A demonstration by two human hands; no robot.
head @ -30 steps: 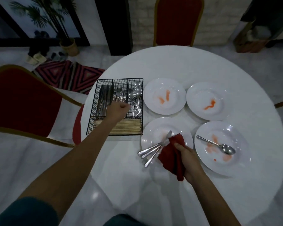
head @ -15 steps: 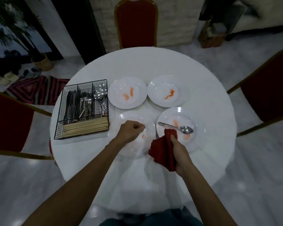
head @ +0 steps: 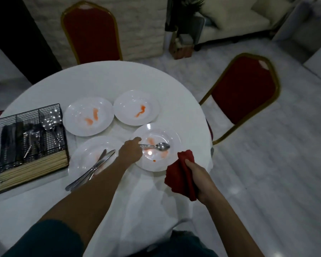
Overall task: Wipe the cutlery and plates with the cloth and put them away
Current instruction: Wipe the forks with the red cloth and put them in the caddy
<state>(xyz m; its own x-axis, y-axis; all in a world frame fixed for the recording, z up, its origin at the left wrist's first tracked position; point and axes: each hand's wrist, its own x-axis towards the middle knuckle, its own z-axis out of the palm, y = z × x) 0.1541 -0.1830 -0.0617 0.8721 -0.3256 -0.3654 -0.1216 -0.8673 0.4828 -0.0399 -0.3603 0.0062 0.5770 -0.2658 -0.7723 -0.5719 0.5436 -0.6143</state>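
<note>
Several white plates with orange stains sit on the round white table (head: 104,78). On the near right plate (head: 174,160) lies a spoon (head: 159,146); my left hand (head: 131,150) grips its handle. My right hand (head: 198,175) holds a bunched red cloth (head: 182,175) just off that plate's near right rim. The near left plate (head: 83,156) carries a few knives (head: 93,168) whose handles stick out over its near rim. Two more stained plates (head: 88,115) (head: 135,107) stand behind.
A black wire cutlery basket (head: 26,145) with cutlery and a bundle of wooden sticks stands at the table's left. Red chairs with gold frames stand beyond the table (head: 91,32) and at its right (head: 246,93). A sofa is at the back right.
My left hand moved from the basket, across the near left plate, to the spoon on the near right plate and took hold of its handle. The view swung to the right.
</note>
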